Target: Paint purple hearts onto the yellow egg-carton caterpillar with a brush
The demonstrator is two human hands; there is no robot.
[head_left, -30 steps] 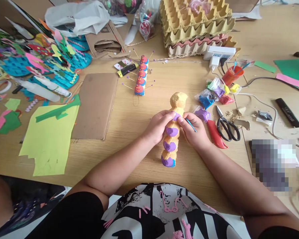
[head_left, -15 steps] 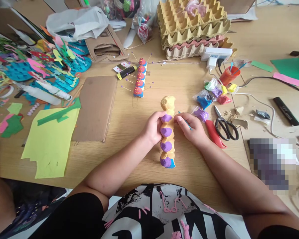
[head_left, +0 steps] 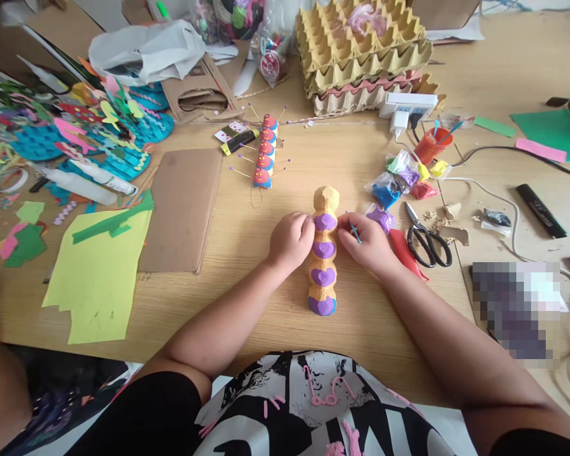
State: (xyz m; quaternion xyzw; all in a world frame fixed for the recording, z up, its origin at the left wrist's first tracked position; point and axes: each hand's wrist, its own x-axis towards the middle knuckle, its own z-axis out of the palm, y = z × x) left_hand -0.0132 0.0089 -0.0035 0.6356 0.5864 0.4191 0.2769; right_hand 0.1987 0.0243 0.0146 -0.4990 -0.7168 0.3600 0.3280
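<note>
A bumpy yellow-orange strip (head_left: pixel 323 266) stands lengthwise on the table, with purple patches (head_left: pixel 323 249) on several bumps and a little blue at its near end. My left hand (head_left: pixel 292 240) is closed against the strip's left side, near the upper purple patch. On the other side, my right hand (head_left: pixel 367 239) is closed around a thin blue stick (head_left: pixel 356 234), its fingertips at the strip's right edge. Farther off lies a similar finished-looking strip (head_left: pixel 265 152) in red and blue, with purple-tipped sticks out of its sides.
Scissors (head_left: pixel 427 237), a red object (head_left: pixel 406 253) and bags of coloured clay (head_left: pixel 384 190) lie right. Egg trays (head_left: pixel 361 63) are stacked behind. Cardboard (head_left: pixel 180 209) and yellow paper (head_left: pixel 95 272) lie left. A person's arm (head_left: pixel 2 380) shows at lower left.
The yellow-orange strip has turned so its purple patches face more upward. Both hands have shifted slightly around it, and the view has moved a little.
</note>
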